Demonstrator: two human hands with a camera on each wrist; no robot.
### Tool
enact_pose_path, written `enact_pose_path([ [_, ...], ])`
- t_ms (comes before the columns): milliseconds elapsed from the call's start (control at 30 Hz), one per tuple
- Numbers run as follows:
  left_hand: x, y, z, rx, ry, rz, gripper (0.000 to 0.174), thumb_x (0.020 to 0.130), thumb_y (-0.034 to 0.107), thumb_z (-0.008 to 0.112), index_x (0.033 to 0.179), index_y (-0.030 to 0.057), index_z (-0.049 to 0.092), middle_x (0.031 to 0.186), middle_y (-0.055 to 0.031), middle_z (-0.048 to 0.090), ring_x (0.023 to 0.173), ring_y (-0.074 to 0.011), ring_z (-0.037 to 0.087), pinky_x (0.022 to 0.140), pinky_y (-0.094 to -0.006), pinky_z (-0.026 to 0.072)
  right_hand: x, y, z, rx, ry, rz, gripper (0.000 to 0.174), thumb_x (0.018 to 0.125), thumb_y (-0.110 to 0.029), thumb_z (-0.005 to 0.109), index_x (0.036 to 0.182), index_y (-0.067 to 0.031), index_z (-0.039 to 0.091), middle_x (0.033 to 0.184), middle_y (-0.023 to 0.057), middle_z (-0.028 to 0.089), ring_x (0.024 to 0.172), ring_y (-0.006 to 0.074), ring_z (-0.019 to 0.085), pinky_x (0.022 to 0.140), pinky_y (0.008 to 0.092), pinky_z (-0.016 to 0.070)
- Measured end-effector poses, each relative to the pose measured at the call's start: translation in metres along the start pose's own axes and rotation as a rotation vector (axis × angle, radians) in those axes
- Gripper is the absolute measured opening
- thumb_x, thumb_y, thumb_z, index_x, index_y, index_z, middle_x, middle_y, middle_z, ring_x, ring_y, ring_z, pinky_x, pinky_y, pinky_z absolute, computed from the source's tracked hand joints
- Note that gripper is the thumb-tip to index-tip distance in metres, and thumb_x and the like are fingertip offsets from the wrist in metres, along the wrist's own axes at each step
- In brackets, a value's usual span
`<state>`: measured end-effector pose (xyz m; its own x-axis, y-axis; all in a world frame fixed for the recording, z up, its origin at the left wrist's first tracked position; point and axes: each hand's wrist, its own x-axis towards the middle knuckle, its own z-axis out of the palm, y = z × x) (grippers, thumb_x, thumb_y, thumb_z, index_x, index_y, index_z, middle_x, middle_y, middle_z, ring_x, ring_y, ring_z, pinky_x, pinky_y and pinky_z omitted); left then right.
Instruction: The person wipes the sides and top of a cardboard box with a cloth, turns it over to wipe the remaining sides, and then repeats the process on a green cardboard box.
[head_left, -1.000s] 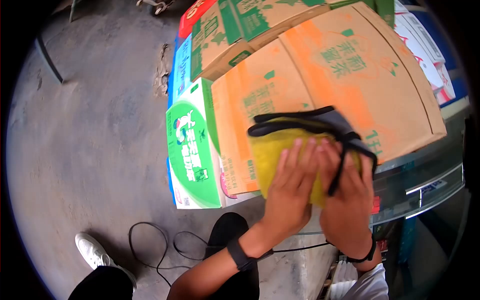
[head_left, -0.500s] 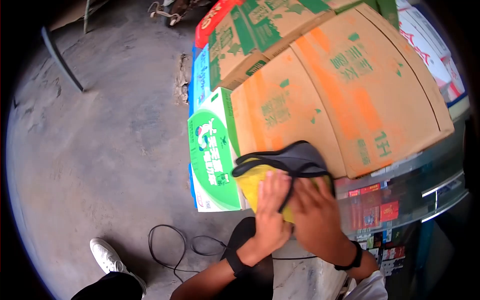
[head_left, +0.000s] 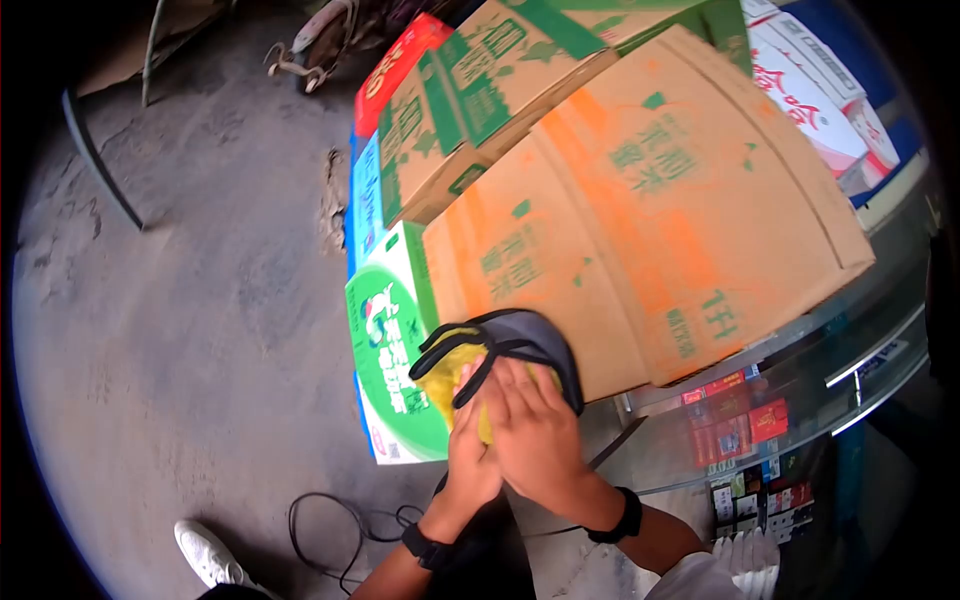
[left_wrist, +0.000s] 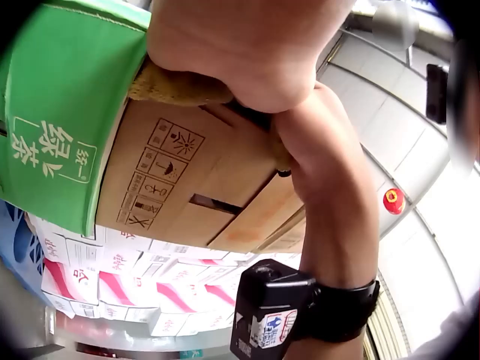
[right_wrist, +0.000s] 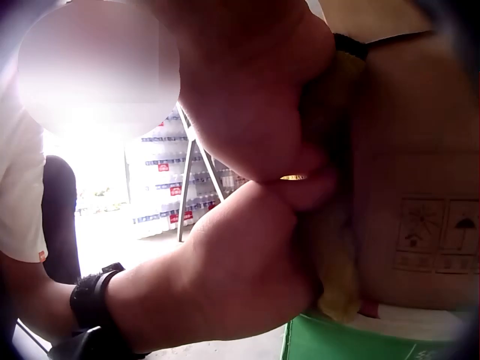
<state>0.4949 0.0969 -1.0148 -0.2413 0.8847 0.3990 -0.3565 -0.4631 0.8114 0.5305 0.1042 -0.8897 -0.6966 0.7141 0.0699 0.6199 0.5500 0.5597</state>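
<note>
A yellow and grey cloth with black edging lies bunched over the near left edge of a large brown carton. Both hands press on it side by side, fingers extended. My left hand is on the yellow part, its fingers partly behind my right hand. In the left wrist view my left hand is close to the lens, above the carton's printed side. Yellow cloth shows beside the hands in the right wrist view, which is dark; the fingertips are hidden there.
A green and white box stands left of the carton, with green-printed cartons behind. Pink and white boxes are at the far right. Below right is a glass counter. A black cable lies on the floor.
Both hands and the cloth have moved from the carton's top toward its near left edge. The head view has shifted, and my right hand now overlaps my left more.
</note>
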Motion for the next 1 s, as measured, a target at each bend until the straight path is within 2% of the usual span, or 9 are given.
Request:
enact_pose_path([
  [100, -0.003, 0.008, 0.006, 0.068, 0.022, -0.016, 0.061, 0.093, 0.017, 0.055, 0.146, -0.0077, 0.038, 0.155, -0.0260, 0.034, 0.148, -0.0404, 0.024, 0.121, -0.0470, 0.0145, -0.005, 0.004, -0.007, 0.035, -0.003, -0.001, 0.051, 0.080, -0.017, 0.055, 0.121, 0.0132, 0.057, 0.123, 0.0210, 0.062, 0.121, 0.0295, 0.056, 0.109, 0.0360, 0.0371],
  [167, -0.004, 0.011, 0.015, 0.161, 0.041, -0.021, 0.064, 0.093, 0.023, 0.056, 0.145, -0.0083, 0.038, 0.153, -0.0264, 0.035, 0.146, -0.0417, 0.026, 0.120, -0.0492, 0.0143, -0.005, 0.011, -0.015, 0.034, -0.015, -0.046, 0.051, 0.080, -0.018, 0.056, 0.120, 0.0143, 0.058, 0.124, 0.0223, 0.062, 0.121, 0.0308, 0.055, 0.110, 0.0376, 0.0367],
  [267, 0.003, 0.020, 0.023, 0.266, 0.101, 0.011, 0.066, 0.093, 0.027, 0.056, 0.145, -0.0091, 0.037, 0.150, -0.0269, 0.039, 0.143, -0.0424, 0.031, 0.118, -0.0509, 0.0172, -0.003, 0.009, -0.015, 0.006, 0.050, -0.039, 0.047, 0.078, -0.017, 0.057, 0.116, 0.0113, 0.059, 0.124, 0.0209, 0.061, 0.121, 0.0290, 0.055, 0.108, 0.0372, 0.0371],
  [367, 0.007, 0.014, 0.023, 0.529, 0.052, 0.035, 0.068, 0.095, 0.029, 0.053, 0.147, -0.0087, 0.032, 0.151, -0.0262, 0.036, 0.143, -0.0400, 0.031, 0.118, -0.0470, 0.0207, -0.002, 0.007, -0.010, -0.039, 0.029, -0.027, 0.047, 0.079, -0.018, 0.055, 0.117, 0.0113, 0.059, 0.123, 0.0203, 0.062, 0.120, 0.0288, 0.055, 0.108, 0.0368, 0.0373],
  [400, 0.009, 0.034, 0.021, 0.427, 0.036, -0.019, 0.067, 0.095, 0.029, 0.052, 0.148, -0.0080, 0.032, 0.151, -0.0256, 0.035, 0.143, -0.0403, 0.029, 0.119, -0.0474, 0.0195, -0.003, 0.006, -0.009, -0.047, 0.047, -0.023, 0.048, 0.081, -0.018, 0.055, 0.118, 0.0120, 0.059, 0.123, 0.0204, 0.062, 0.120, 0.0289, 0.056, 0.108, 0.0364, 0.0373],
  [500, 0.004, 0.000, 0.022, 0.603, 0.051, 0.096, 0.068, 0.095, 0.030, 0.052, 0.148, -0.0067, 0.032, 0.152, -0.0251, 0.034, 0.143, -0.0403, 0.029, 0.118, -0.0475, 0.0191, -0.005, 0.005, -0.007, -0.064, 0.066, -0.018, 0.048, 0.081, -0.018, 0.054, 0.118, 0.0128, 0.058, 0.122, 0.0212, 0.062, 0.120, 0.0294, 0.056, 0.108, 0.0364, 0.0374],
  [667, 0.004, 0.015, 0.021, 0.554, 0.081, 0.032, 0.071, 0.092, 0.029, 0.058, 0.145, -0.0116, 0.033, 0.150, -0.0287, 0.037, 0.143, -0.0429, 0.029, 0.117, -0.0515, 0.0199, -0.008, 0.005, -0.001, -0.034, 0.092, -0.010, 0.049, 0.081, -0.018, 0.054, 0.118, 0.0143, 0.057, 0.123, 0.0222, 0.061, 0.121, 0.0302, 0.055, 0.109, 0.0384, 0.0375],
  [867, 0.005, 0.007, 0.018, 0.593, 0.030, 0.079, 0.066, 0.096, 0.030, 0.053, 0.148, -0.0050, 0.032, 0.152, -0.0251, 0.034, 0.143, -0.0406, 0.029, 0.118, -0.0468, 0.0209, -0.006, 0.005, -0.004, -0.013, 0.089, -0.004, 0.050, 0.081, -0.018, 0.054, 0.119, 0.0147, 0.057, 0.125, 0.0235, 0.060, 0.122, 0.0320, 0.054, 0.110, 0.0420, 0.0362],
  [1000, 0.019, 0.023, 0.025, 0.401, 0.039, 0.049, 0.065, 0.093, 0.026, 0.057, 0.143, -0.0102, 0.038, 0.149, -0.0292, 0.038, 0.142, -0.0438, 0.030, 0.118, -0.0490, 0.0207, -0.005, 0.013, -0.017, -0.098, -0.004, -0.053, 0.050, 0.080, -0.016, 0.054, 0.119, 0.0149, 0.057, 0.126, 0.0248, 0.060, 0.124, 0.0334, 0.054, 0.113, 0.0436, 0.0339],
])
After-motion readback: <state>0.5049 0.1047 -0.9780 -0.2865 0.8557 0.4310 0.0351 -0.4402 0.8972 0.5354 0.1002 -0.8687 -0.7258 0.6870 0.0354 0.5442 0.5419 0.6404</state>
